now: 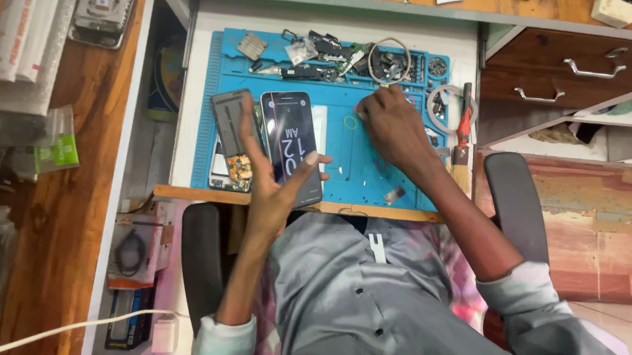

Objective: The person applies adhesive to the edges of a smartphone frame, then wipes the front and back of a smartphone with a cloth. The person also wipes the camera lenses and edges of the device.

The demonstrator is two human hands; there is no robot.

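Closest to me, the person sits in a chair with a grey shirt filling the lower view. The left hand (268, 189) is curled around one phone (294, 145), propping it tilted with the lit screen facing up toward the person's eyes, thumb on one edge and fingers on the other. Just behind it one opened phone body (229, 132) lies flat on the blue mat (364, 169), its insides showing. The right hand (392, 127) rests fingers-down on the mat, pressing on something too small to make out; I cannot tell whether it grips anything. Farther off, loose parts (323, 54) crowd the mat's top trays on the tabletop (190, 82), beside one rubber band (389, 60) and one red-handled tool (465, 124).
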